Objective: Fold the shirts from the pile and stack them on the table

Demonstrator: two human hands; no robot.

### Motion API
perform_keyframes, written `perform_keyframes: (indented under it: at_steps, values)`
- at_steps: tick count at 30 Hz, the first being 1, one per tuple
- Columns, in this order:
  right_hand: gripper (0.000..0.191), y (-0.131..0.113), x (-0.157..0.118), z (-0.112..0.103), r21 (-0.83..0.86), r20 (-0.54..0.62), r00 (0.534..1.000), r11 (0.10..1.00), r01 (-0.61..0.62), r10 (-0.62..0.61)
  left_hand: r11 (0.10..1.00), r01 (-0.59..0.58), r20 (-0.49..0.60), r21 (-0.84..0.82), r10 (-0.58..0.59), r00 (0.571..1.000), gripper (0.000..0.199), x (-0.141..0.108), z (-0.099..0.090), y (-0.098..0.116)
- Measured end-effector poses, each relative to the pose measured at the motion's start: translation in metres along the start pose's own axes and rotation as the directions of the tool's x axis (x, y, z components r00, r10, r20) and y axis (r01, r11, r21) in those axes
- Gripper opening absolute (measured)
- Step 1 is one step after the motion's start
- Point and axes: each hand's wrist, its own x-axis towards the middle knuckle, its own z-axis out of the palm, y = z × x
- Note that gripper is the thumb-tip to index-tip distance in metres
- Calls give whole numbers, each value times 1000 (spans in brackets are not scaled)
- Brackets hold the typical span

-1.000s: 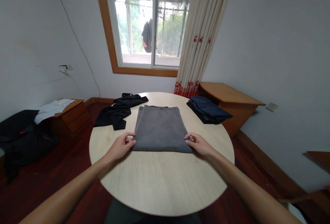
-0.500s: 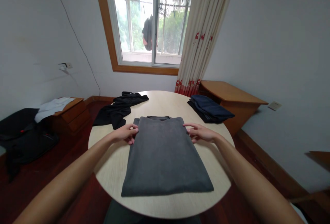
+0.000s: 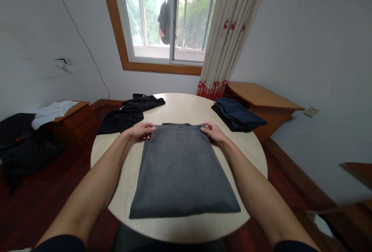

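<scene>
Round pale wood-grain table (image 3: 186,108) carries everything. Grey folded knit garment (image 3: 181,168) lies flat at table centre, near edge by the person, collar end far. Crumpled black garment (image 3: 129,112) sits far left, folded navy stack (image 3: 236,117) far right, both well apart from it. Left hand (image 3: 141,131) and right hand (image 3: 211,131) are spread to the two far corners, fingers curled onto the cloth; can't tell whether pinching or just pressing. Looks like mid-fold, collar end in hand. Next move likely needs both corners lifted evenly so edges line up.
</scene>
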Motion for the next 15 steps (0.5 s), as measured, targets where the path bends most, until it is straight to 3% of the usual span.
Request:
perform_keyframes:
  at_steps: [5,10,12,15]
  values:
    - [48,-8,-4,5,73,-80,995,996,59,-53,996,-71,-2,59,71,997,42,-9,-5,7]
    - [44,-21,-2,3,-86,-136,977,984,153,-164,984,-116,-120,132,132,984,44,-10,-1,19]
    - [41,-23,2,2,-164,-162,961,966,199,-226,967,-153,-209,205,196,958,40,-8,-1,23]
    - [37,-18,10,3,-306,-190,936,924,229,-295,899,-204,-355,388,351,866,29,-4,0,24]
